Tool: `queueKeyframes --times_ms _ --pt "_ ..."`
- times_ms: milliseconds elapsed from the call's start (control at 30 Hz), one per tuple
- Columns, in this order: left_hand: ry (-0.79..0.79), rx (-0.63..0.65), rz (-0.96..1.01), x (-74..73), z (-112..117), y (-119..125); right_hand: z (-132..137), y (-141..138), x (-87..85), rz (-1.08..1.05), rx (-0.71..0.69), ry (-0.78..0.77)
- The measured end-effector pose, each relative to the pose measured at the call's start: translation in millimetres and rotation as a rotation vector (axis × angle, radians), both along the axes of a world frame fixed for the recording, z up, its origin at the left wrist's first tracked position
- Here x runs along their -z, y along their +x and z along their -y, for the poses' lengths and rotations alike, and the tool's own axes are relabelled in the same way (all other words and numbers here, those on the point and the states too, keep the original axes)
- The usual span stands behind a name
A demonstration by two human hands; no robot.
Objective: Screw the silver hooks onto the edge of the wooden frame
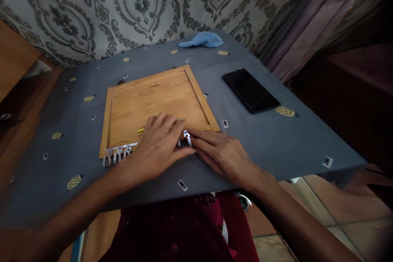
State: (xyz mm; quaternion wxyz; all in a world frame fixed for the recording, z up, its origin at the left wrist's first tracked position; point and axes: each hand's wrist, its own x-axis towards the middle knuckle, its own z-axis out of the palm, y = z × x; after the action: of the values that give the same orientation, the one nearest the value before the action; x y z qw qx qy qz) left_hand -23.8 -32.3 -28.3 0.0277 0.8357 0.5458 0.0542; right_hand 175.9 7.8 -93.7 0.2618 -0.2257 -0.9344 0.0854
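A shallow wooden tray (123, 90) lies on a table under a grey cloth. Along its near edge runs a strip of small metal clips (118, 152). My left hand (158, 145) rests palm down over the middle of that strip, fingers curled together and reaching into the tray near a thin yellow-handled tool (141, 130). My right hand (219, 153) lies beside it, fingers stretched flat and pressing on the strip's right end (186, 135). What lies beneath my left palm is hidden.
A black phone (250, 90) lies right of the tray. A blue cloth (202, 40) is bunched at the table's far edge by the patterned wall. Small labels and yellow dotted patches scatter over the grey cloth (291, 139). The table's near edge meets my red clothing.
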Motion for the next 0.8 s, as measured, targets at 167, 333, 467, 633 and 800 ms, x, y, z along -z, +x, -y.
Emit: queueKeyframes --times_ms 167,333,467,633,800 --pt "-0.061 -0.051 0.013 8.7 -5.4 2.6 0.1 -0.7 0.5 -0.013 -0.003 -0.019" --pt "-0.076 -0.062 0.057 11.5 -5.7 0.6 -0.2 -0.3 0.5 -0.010 0.000 -0.017" --pt "-0.086 -0.079 0.069 12.9 -5.4 1.9 0.1 -0.4 0.1 -0.006 -0.003 -0.018" --pt "-0.072 -0.093 0.088 13.2 -5.8 3.5 0.2 1.9 1.5 -0.053 -0.010 -0.022" --pt "-0.065 -0.088 0.103 14.0 -6.2 2.8 -0.4 8.6 3.4 -0.141 0.030 -0.059"
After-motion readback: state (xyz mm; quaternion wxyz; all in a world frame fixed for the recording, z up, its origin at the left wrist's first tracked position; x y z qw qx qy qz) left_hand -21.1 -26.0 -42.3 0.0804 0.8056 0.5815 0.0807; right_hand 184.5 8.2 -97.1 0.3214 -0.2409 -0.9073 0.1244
